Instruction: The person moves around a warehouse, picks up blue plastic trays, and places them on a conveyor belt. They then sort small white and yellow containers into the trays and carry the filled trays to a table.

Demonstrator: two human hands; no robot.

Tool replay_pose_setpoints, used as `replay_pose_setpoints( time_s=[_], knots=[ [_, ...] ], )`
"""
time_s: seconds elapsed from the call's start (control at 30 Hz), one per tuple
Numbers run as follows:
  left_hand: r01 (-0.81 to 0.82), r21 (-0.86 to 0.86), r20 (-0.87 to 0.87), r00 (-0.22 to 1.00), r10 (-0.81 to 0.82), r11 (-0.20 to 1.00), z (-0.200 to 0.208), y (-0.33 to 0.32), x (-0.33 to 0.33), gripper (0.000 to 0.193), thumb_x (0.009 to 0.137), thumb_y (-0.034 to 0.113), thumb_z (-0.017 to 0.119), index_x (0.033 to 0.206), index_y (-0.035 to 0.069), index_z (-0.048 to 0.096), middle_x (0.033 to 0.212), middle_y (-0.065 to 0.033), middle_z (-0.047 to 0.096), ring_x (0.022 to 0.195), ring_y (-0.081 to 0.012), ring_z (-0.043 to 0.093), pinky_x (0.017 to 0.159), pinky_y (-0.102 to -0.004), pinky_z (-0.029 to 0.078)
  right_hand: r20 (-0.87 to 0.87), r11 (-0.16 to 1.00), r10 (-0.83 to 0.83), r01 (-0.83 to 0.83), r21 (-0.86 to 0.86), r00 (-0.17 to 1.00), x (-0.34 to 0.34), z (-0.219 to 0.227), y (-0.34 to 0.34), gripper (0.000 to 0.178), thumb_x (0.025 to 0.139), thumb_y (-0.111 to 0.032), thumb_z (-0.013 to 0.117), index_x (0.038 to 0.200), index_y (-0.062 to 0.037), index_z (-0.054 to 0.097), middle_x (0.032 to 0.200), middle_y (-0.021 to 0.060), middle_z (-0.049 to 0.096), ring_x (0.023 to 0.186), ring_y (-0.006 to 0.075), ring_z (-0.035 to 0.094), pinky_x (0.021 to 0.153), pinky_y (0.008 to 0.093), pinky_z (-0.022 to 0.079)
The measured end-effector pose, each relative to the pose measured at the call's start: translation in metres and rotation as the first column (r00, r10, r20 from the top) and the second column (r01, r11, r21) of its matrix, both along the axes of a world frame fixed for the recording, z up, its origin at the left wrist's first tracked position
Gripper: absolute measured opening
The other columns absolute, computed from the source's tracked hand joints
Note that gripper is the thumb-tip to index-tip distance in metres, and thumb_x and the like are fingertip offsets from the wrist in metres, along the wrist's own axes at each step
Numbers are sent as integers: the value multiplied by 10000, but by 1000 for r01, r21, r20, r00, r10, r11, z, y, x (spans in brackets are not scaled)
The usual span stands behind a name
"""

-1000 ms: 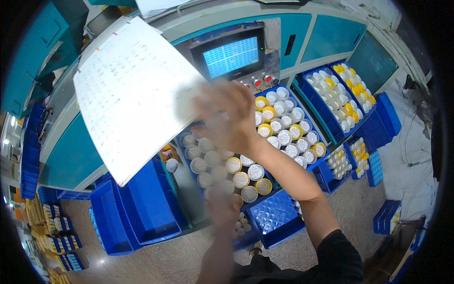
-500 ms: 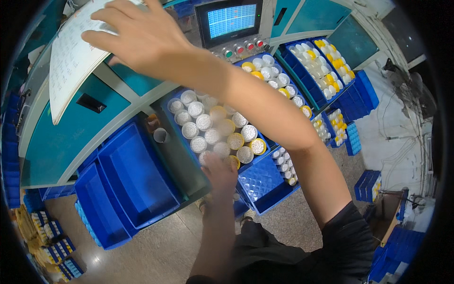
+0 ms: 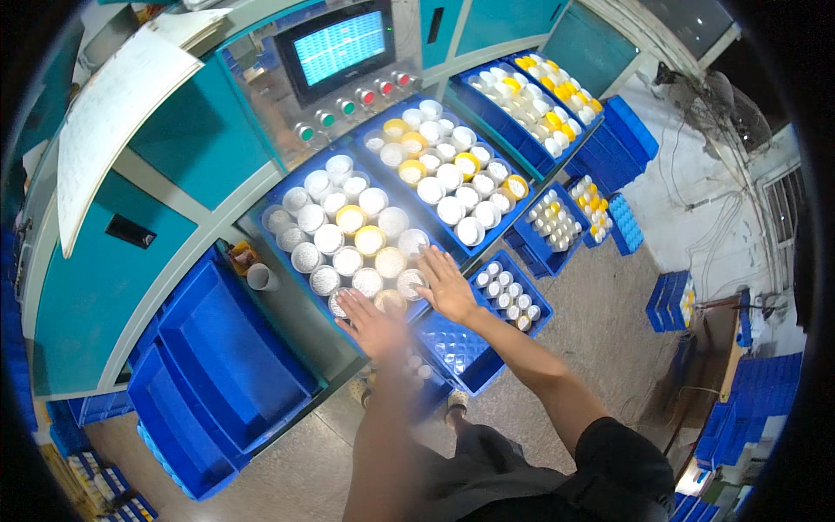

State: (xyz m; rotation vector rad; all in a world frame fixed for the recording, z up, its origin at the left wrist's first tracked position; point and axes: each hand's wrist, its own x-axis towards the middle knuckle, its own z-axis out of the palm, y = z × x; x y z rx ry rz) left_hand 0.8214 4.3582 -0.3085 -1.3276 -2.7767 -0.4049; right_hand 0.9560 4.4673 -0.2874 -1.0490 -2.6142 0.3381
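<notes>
Several round cups of white granules [image 3: 328,239], a few with yellow walls, stand in rows in a blue tray [image 3: 287,246] on the machine's bench. My left hand [image 3: 372,324] is open over the near edge of this tray, its fingertips at the nearest cups; its forearm is blurred. At the tray's near right corner my right hand [image 3: 447,283] lies open, palm down, fingers stretched toward the cups. Neither hand grips a cup. A second blue tray of similar cups [image 3: 450,178] sits just beyond, to the right.
A screen [image 3: 339,45] with a row of round buttons [image 3: 348,107] rises behind the trays. Blue bins [image 3: 239,326] stand at left, below a hanging white paper stack [image 3: 130,104]. Right of me are a blue crate [image 3: 513,291] of small bottles and more filled crates [image 3: 557,222].
My right arm has swung back from the papers at upper left, and that hand is now beside the left one at the near tray. The view has shifted, showing more buttons.
</notes>
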Motion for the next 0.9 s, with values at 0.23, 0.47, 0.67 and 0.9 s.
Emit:
replay_pose_setpoints(
  time_s=[0.23,0.47,0.67,0.9],
  knots=[
    [79,-81,-12,997,-81,994,1,-7,-11,725,994,458,427,1497,-45,285,1564,-269,256,1478,-391,196,1161,-631,136,-14,997,25,-24,68,1000,5,-16,4,632,945,-381,576,1441,-23,419,1532,197,348,1416,382,321,1164,497,257],
    [146,-40,-54,987,-148,988,-2,-4,-26,714,970,443,461,1468,-53,336,1540,-266,308,1451,-390,271,1163,-604,192,-127,998,3,-11,-65,992,-4,8,18,549,890,-291,646,1349,-24,508,1408,207,474,1338,382,421,1125,494,324],
    [135,-48,-89,986,-139,990,-9,-1,-25,703,966,408,460,1470,-59,314,1558,-255,279,1462,-385,255,1165,-610,181,-255,1000,24,-27,-7,967,-92,15,105,498,906,-293,636,1344,-78,537,1437,157,474,1366,343,411,1114,534,328],
    [120,-223,11,993,-121,968,-3,1,-24,757,973,462,403,1519,-29,218,1599,-241,186,1499,-350,163,1201,-578,63,-46,989,105,-100,110,993,-153,-20,129,676,932,-507,537,1477,-127,415,1560,135,333,1450,307,304,1152,564,238]
  ],
)
